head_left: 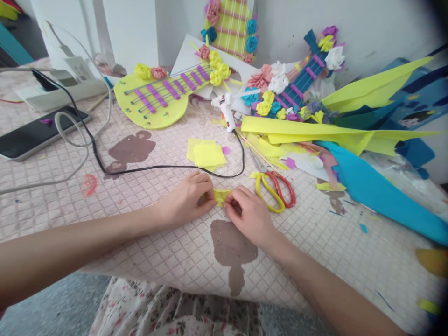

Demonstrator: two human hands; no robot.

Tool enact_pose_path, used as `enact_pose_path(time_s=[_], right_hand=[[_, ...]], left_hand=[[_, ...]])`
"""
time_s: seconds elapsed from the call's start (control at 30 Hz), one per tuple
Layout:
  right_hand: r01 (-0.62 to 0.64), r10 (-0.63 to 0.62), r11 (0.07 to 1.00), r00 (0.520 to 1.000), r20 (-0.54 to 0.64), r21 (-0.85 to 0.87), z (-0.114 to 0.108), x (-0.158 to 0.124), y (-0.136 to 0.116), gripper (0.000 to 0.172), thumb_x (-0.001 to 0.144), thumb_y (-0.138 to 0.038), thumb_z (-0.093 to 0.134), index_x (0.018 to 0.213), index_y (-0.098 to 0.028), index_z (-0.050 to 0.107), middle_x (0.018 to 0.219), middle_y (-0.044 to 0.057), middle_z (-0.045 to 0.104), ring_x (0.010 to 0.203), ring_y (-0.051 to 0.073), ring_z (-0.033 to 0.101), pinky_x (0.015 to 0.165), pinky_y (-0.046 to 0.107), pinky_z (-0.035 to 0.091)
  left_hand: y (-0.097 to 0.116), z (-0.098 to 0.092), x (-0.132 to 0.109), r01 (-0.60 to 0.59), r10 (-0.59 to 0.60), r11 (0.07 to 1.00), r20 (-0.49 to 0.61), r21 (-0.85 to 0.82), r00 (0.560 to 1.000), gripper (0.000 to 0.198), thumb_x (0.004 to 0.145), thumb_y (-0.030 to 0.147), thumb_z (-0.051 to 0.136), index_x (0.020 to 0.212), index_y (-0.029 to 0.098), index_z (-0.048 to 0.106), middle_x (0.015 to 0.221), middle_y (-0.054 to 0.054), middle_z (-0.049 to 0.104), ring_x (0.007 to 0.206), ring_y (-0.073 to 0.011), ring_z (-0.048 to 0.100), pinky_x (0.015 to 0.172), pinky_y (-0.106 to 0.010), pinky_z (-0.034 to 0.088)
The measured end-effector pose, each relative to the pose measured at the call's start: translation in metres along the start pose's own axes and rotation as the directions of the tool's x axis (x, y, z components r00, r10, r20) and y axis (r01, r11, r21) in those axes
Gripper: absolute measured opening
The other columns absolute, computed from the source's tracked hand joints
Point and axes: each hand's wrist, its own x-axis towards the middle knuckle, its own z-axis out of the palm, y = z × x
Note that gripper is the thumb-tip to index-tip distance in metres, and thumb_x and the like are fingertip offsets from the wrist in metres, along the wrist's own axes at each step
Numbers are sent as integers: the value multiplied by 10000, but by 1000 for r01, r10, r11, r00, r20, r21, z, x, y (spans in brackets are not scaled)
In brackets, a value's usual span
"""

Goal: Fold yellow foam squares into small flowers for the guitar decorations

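Between my two hands is a small piece of yellow crepe paper [220,196], held just above the quilted cloth. My left hand [192,196] pinches its left end between thumb and fingers. The right end is pinched by my right hand [249,212]. My fingers hide part of the piece. Beyond them lies a short stack of yellow paper squares [210,155]. Scissors [275,189] with one yellow and one red handle rest just past my right hand. Farther back, a white glue gun [227,112] stands with its black cord trailing left.
A yellow paper guitar [157,100] and a blue one [297,88] decorated with paper flowers lie at the back. Yellow crepe strips [315,129] and a blue sheet [378,186] spread over the right side. At left are a phone [42,133] and a power strip [63,91].
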Motion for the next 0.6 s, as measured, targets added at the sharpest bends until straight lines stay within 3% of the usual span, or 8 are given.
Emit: enact_pose_path(time_s=[0.6], right_hand=[[-7, 7, 1000, 1000, -7, -28, 0, 0, 0, 110, 826, -156, 542, 743, -201, 487, 756, -2, 558, 684, 141, 548, 612, 262, 398]], left_hand=[[-1, 3, 1, 4, -3, 1000, -18, 8, 1000, 129, 798, 107, 567, 686, 136, 510, 748, -32, 509, 766, -160, 477, 710, -284, 417]])
